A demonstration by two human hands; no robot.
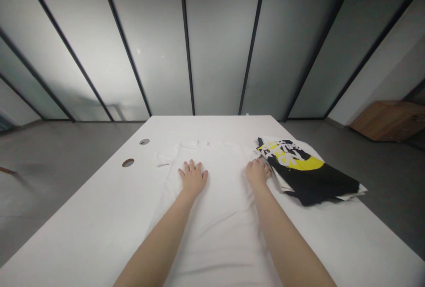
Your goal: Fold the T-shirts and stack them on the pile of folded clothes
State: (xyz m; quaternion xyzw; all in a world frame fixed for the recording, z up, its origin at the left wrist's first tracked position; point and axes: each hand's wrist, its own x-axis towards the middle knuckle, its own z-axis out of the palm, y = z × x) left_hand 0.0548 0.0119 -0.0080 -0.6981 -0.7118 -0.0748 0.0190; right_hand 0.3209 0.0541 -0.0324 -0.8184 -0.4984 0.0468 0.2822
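A white T-shirt (pixel 222 189) lies spread out on a white table, its neckline toward the far side and light creases across its lower part. My left hand (pixel 193 178) rests flat on the left chest area of the shirt, fingers spread. At the shirt's right edge, near the right sleeve, my right hand (pixel 258 172) has its fingers curled together on the fabric. The left sleeve (pixel 163 158) sticks out to the side. Beside my right hand is a stack of folded clothes (pixel 299 172), the top one black with a yellow and white print.
The white table (pixel 89 216) has two round holes, a nearer cable hole (pixel 128 163) and a farther one (pixel 144 141), on its left. Frosted glass panels (pixel 219 48) in dark frames stand behind it. A wooden cabinet (pixel 388 121) is at the far right.
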